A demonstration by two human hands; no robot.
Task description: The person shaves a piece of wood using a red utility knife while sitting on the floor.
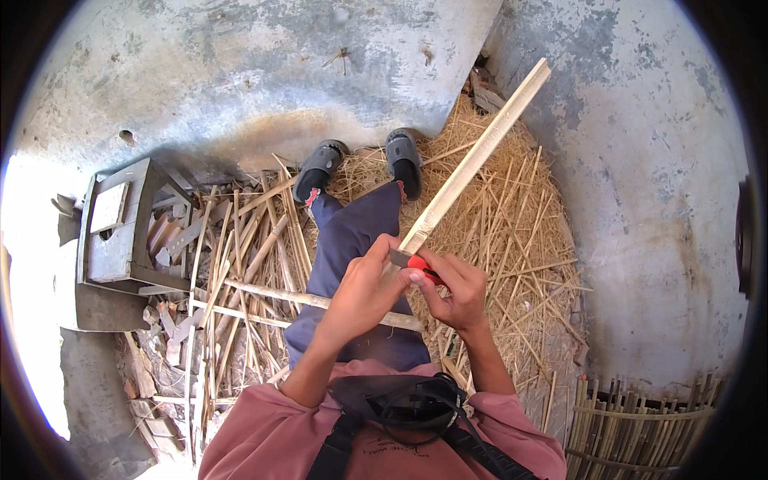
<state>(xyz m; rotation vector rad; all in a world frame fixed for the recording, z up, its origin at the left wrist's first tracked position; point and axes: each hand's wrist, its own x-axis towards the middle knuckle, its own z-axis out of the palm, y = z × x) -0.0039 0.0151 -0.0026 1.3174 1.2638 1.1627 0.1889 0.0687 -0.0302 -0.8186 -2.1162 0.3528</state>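
A long, pale split-bamboo strip [478,154] slants away from my hands toward the upper right. My left hand [362,290] is closed around its near end, which lies partly hidden behind the fingers. In my right hand [459,298] is a knife [417,262] with a red and black handle, gripped close beside the left hand. Its short grey blade lies across the strip near that end, between the two hands. Both hands are above my lap, over dark blue trousers [352,228]. A thicker bamboo stick [280,295] passes across my legs below the left hand.
Straw and shavings [512,240] cover the floor at right, scattered with thin strips. Longer sticks [232,240] pile at left beside a wooden box-like stool [116,228] and rubble. Weathered walls [640,160] stand ahead and right. A slatted bamboo piece [640,428] is at lower right.
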